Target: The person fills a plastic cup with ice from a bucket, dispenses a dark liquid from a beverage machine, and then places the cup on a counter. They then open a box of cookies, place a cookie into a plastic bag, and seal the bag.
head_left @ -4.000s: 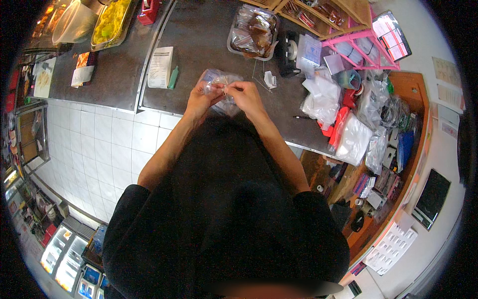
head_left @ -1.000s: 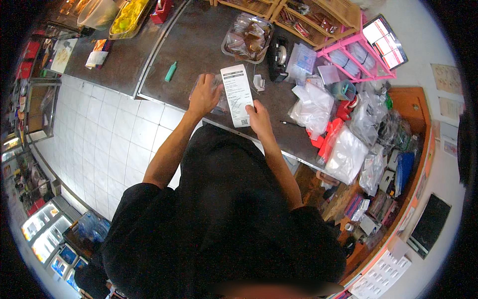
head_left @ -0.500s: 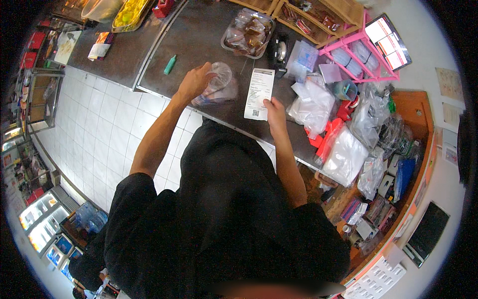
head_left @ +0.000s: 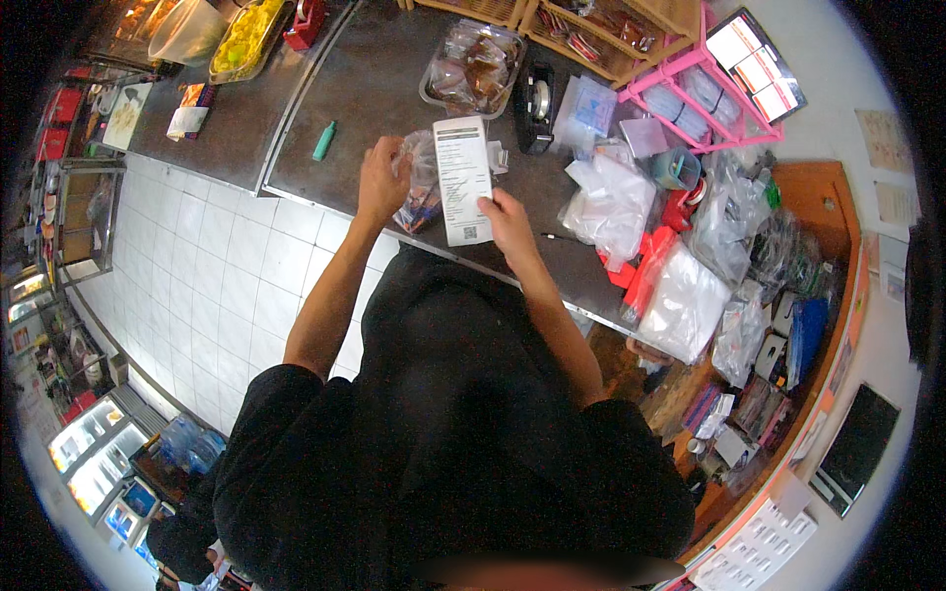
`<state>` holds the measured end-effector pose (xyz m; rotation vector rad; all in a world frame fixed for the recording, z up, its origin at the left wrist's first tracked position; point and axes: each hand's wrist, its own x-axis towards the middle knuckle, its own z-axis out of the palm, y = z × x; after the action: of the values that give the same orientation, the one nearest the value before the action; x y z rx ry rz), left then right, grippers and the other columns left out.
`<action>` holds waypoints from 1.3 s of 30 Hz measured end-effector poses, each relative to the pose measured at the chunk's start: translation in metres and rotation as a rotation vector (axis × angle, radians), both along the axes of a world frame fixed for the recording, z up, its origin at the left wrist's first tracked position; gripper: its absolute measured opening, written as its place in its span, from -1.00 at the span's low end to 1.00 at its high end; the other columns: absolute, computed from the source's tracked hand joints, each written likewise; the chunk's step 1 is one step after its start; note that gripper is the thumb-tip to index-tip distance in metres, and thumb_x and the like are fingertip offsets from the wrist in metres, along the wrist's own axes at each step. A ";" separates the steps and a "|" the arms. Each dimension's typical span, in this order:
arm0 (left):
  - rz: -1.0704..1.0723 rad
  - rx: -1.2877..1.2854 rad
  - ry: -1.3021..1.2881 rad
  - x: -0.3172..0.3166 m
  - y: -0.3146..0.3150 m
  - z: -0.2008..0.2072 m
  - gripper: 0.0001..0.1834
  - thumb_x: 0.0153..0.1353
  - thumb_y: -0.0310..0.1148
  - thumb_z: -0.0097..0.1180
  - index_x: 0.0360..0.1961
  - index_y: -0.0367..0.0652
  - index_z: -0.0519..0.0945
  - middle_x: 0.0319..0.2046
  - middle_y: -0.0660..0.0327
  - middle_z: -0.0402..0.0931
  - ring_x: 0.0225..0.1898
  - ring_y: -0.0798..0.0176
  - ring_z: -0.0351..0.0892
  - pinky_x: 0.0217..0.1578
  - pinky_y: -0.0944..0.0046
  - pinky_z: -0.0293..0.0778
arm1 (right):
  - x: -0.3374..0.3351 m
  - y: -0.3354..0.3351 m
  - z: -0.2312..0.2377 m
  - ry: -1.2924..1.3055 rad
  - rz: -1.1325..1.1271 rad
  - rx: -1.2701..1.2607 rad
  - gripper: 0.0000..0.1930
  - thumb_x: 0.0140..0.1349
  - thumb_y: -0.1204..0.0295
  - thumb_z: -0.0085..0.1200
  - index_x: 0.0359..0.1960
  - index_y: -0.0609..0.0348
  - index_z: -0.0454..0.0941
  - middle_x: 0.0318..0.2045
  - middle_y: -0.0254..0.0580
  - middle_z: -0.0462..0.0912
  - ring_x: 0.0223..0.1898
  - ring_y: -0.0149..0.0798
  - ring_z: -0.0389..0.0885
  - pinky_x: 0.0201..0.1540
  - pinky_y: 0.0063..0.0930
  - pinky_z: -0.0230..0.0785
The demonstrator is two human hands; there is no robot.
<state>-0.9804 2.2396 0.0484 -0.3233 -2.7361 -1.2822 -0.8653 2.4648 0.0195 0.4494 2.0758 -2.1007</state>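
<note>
A long white printed receipt [head_left: 463, 197] is pinched at its right edge by my right hand [head_left: 509, 227]. It is held over the dark counter and hides part of a clear plastic bag [head_left: 422, 177]. The bag lies close to the counter's front edge, with dark and coloured contents that I cannot make out. My left hand [head_left: 381, 179] is at the bag's left side, fingers curled against the plastic. A small green tube [head_left: 324, 141] lies on the counter to the left of that hand.
Beyond the receipt are a clear tray of bagged brown food [head_left: 475, 64] and a black tape dispenser [head_left: 537, 106]. Plastic bags [head_left: 609, 202] and a pink rack [head_left: 734, 103] crowd the right. A yellow food tray [head_left: 246, 37] stands far left; the white tiled floor [head_left: 197, 256] lies below.
The receipt and my right hand have moved left, and the receipt now overlaps the bag. My left hand has shifted slightly left and down; the bag's round clear top no longer shows.
</note>
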 end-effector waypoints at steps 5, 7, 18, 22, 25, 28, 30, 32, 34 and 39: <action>-0.030 0.056 0.249 0.002 0.009 0.005 -0.58 0.21 -0.59 0.13 0.13 -0.20 0.51 0.23 -0.11 0.44 0.29 -0.20 0.40 0.22 -0.03 0.41 | -0.012 -0.024 -0.007 -0.109 0.069 0.176 -0.76 0.40 0.37 0.09 -0.16 0.35 0.64 -0.31 -0.26 0.69 -0.26 -0.41 0.59 -0.15 -0.43 0.41; -0.147 -0.090 0.273 0.006 0.011 0.010 -0.64 0.25 -0.50 0.13 0.09 -0.20 0.54 0.25 -0.09 0.44 0.32 -0.18 0.38 0.30 -0.11 0.32 | -0.015 -0.029 -0.005 -0.059 0.135 0.215 -0.73 0.35 0.32 0.13 -0.21 0.35 0.66 -0.38 -0.11 0.71 -0.32 -0.26 0.65 -0.19 -0.31 0.44; -0.086 -0.733 0.217 0.022 0.047 0.009 -0.30 0.30 0.02 0.18 0.33 -0.19 0.42 0.44 0.07 0.28 0.48 0.02 0.18 0.47 -0.39 -0.19 | -0.133 0.111 -0.039 0.044 -0.466 0.743 -0.73 0.27 0.30 0.22 -0.14 0.25 0.69 -0.17 -0.06 0.70 -0.15 -0.09 0.63 -0.14 -0.21 0.48; -0.098 -0.725 0.233 0.025 0.036 0.007 -0.33 0.34 0.00 0.15 0.34 -0.21 0.42 0.42 0.04 0.23 0.44 0.02 0.20 0.43 -0.47 -0.19 | -0.162 0.138 -0.053 -0.387 -0.399 0.154 -0.74 0.20 0.33 0.30 -0.15 0.24 0.69 -0.15 -0.17 0.67 -0.12 -0.16 0.58 -0.16 -0.23 0.47; -0.091 -0.707 0.272 0.026 0.028 0.008 -0.31 0.35 0.01 0.14 0.37 -0.19 0.39 0.36 0.06 0.27 0.43 0.01 0.21 0.41 -0.53 -0.22 | -0.144 0.132 -0.062 -0.286 -0.465 0.032 -0.77 0.19 0.38 0.33 -0.18 0.24 0.70 -0.11 -0.19 0.66 -0.08 -0.18 0.58 -0.12 -0.25 0.49; -0.081 -0.717 0.226 0.026 0.023 0.010 -0.33 0.36 0.00 0.12 0.40 -0.08 0.39 0.34 0.05 0.30 0.42 -0.04 0.21 0.41 -0.55 -0.22 | -0.114 0.116 -0.089 0.171 -0.533 -0.023 -0.80 0.21 0.49 0.30 -0.17 0.31 0.67 -0.08 -0.18 0.66 -0.01 -0.20 0.59 -0.05 -0.27 0.53; -0.076 -0.722 0.206 0.027 0.022 0.012 -0.34 0.35 0.00 0.13 0.44 0.14 0.35 0.39 0.05 0.26 0.47 -0.07 0.15 0.42 -0.57 -0.30 | -0.103 0.109 -0.115 0.377 -0.557 0.193 -0.83 0.23 0.56 0.27 -0.17 0.36 0.65 -0.06 -0.16 0.65 -0.01 -0.21 0.61 -0.02 -0.30 0.56; -0.094 -0.742 0.187 0.028 0.021 0.014 -0.33 0.33 0.01 0.14 0.46 0.38 0.32 0.41 0.04 0.26 0.51 -0.13 0.09 0.43 -0.58 -0.34 | -0.097 0.107 -0.134 0.307 -0.574 0.674 -0.87 0.24 0.64 0.23 -0.19 0.40 0.63 -0.04 -0.12 0.64 -0.04 -0.21 0.64 -0.02 -0.33 0.59; -0.103 -0.780 0.192 0.027 0.020 0.016 -0.33 0.32 0.01 0.15 0.46 0.37 0.32 0.42 0.03 0.26 0.51 -0.17 0.07 0.43 -0.58 -0.34 | -0.094 0.104 -0.137 0.168 -0.811 0.155 -0.87 0.22 0.65 0.23 -0.20 0.43 0.62 -0.07 -0.08 0.64 -0.11 -0.22 0.67 -0.08 -0.41 0.60; -0.114 -0.802 0.222 0.025 0.019 0.018 -0.33 0.32 0.05 0.15 0.45 0.36 0.35 0.44 -0.04 0.25 0.54 -0.20 0.01 0.43 -0.57 -0.33 | -0.086 0.064 -0.073 -0.179 -0.779 0.045 -0.81 0.22 0.66 0.22 -0.13 0.46 0.64 -0.16 -0.04 0.69 -0.18 -0.28 0.70 -0.18 -0.52 0.57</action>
<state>-0.9555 2.2585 0.0668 -0.6352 -2.9138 -0.0776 -0.9512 2.5292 -0.0539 1.6007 2.0353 -2.2316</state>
